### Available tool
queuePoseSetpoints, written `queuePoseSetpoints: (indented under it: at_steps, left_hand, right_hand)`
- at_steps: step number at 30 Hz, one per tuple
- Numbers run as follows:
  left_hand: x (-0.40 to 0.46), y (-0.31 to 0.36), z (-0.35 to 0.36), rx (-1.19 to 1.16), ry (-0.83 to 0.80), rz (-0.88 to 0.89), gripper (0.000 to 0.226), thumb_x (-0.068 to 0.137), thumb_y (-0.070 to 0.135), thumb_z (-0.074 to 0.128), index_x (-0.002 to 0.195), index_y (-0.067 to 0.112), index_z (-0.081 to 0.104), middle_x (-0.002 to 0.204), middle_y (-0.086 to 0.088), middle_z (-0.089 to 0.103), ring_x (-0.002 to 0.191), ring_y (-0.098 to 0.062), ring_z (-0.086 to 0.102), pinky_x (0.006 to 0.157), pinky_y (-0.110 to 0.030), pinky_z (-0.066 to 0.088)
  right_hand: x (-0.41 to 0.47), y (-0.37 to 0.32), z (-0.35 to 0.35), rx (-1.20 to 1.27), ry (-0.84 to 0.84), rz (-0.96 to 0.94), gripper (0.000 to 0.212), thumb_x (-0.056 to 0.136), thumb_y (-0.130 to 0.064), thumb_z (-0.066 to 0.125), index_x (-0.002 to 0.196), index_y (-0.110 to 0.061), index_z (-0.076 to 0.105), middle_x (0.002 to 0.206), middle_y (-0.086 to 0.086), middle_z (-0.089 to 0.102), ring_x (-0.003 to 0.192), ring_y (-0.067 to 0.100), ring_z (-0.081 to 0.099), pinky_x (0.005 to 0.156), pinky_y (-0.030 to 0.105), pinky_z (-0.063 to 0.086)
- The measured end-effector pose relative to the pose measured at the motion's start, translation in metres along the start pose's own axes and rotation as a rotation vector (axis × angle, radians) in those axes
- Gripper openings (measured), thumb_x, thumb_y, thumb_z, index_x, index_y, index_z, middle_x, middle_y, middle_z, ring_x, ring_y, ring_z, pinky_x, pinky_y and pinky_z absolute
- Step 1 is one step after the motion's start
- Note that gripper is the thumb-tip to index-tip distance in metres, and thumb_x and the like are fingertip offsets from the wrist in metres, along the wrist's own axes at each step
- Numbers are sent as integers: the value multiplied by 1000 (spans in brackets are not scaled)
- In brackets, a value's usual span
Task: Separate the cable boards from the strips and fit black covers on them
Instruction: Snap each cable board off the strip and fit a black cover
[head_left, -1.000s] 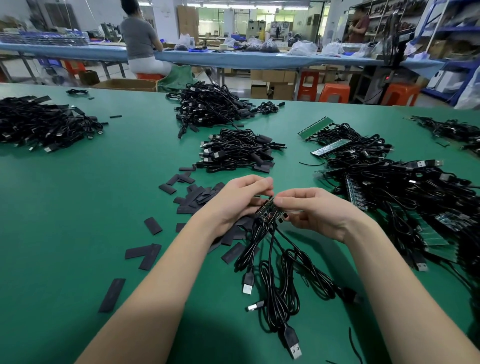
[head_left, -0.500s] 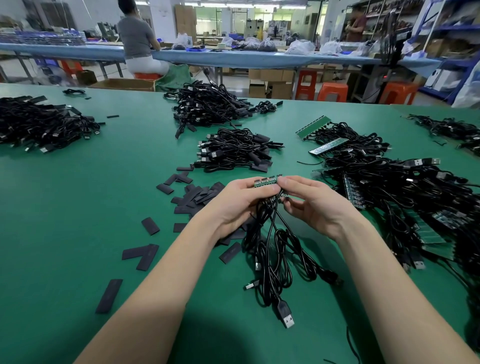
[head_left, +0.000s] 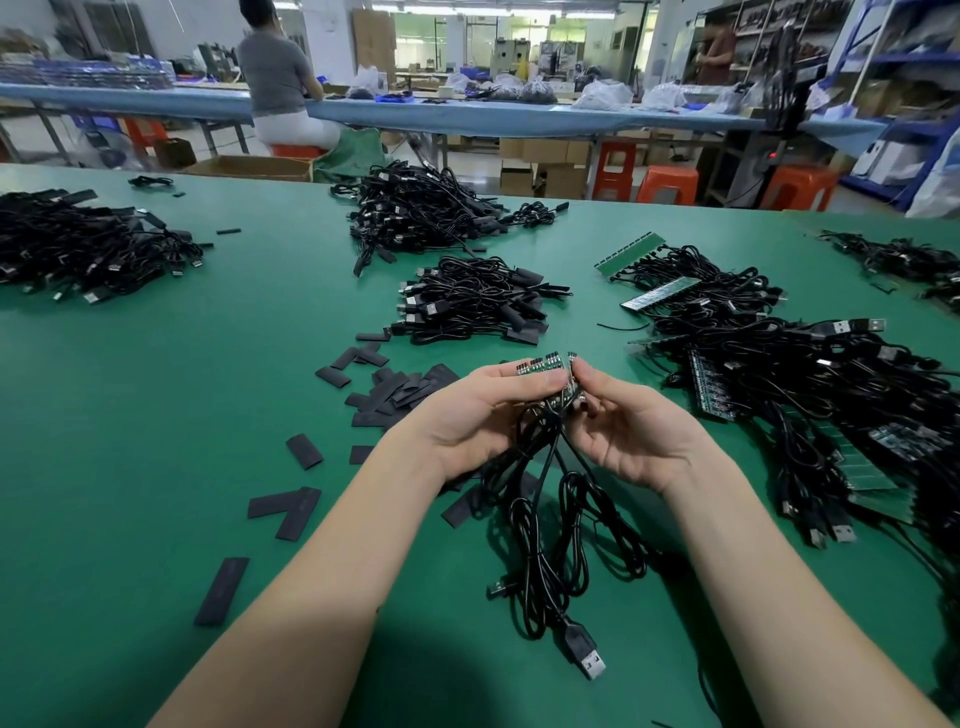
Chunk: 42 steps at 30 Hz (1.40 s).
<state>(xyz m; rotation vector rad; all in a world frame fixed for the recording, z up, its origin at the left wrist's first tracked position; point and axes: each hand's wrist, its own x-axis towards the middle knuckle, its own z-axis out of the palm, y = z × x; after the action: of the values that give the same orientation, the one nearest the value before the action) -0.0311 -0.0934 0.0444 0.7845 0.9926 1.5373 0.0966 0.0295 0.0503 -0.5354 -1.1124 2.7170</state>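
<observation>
Both hands raised over the green table, palms turned toward the camera. Left hand grips a strip of small cable boards along its top edge, fingers curled behind it, thumb across the front. Right hand pinches the end board of that strip between thumb and fingertips; this board stands tilted against the rest of the strip, and whether it is fully apart from it cannot be told.

Black cables hang from the boards in a loose bundle between the wrists and rest on the table; one USB plug lies at the near end of the bundle.

Loose black covers, flat and rectangular, lie scattered on the table left of and behind the left hand; some are partly hidden under the forearm and cables.

Just beyond the hands: a small heap of cables with covers fitted. Farther back, a larger heap. Far left, another heap. To the right, a big tangle of cables on uncut strips, green strip edges showing at several points.

Background: a person seated at a long blue bench, orange stools, shelving at far right
</observation>
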Motion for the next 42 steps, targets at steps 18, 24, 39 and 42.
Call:
queuePoseSetpoints:
  at_steps: [18,24,39,42]
  left_hand:
    - [16,-3,20,729,433,273,18,103,26,54,108,22,70,106,10,73,100,-2,66,87,-13,49]
    - [8,10,6,491,331,200,12,95,29,68,105,22,69,105,2,77,93,-7,70,81,-21,50]
    - [3,29,-12,541,504,256,10,86,17,76,85,25,70,83,7,72,75,2,63,68,-8,43]
    - [1,34,-15,595,509,282,15,84,15,78,80,27,70,72,15,70,71,3,63,65,-6,43]
  right_hand:
    - [-12,-31,14,-368,169,-322,16,68,-25,82,82,-22,74,81,-4,70,58,9,62,49,13,49]
    - [-3,-20,21,-279,213,-437,15,86,-12,76,99,-8,69,80,1,73,67,15,70,64,17,55]
    - [5,12,31,-1688,-48,-168,22,70,-35,91,88,-36,78,83,-13,71,74,1,64,69,11,48]
    - [7,19,32,-1742,-6,-182,27,67,-39,92,87,-37,75,84,-14,69,68,-5,58,65,9,43]
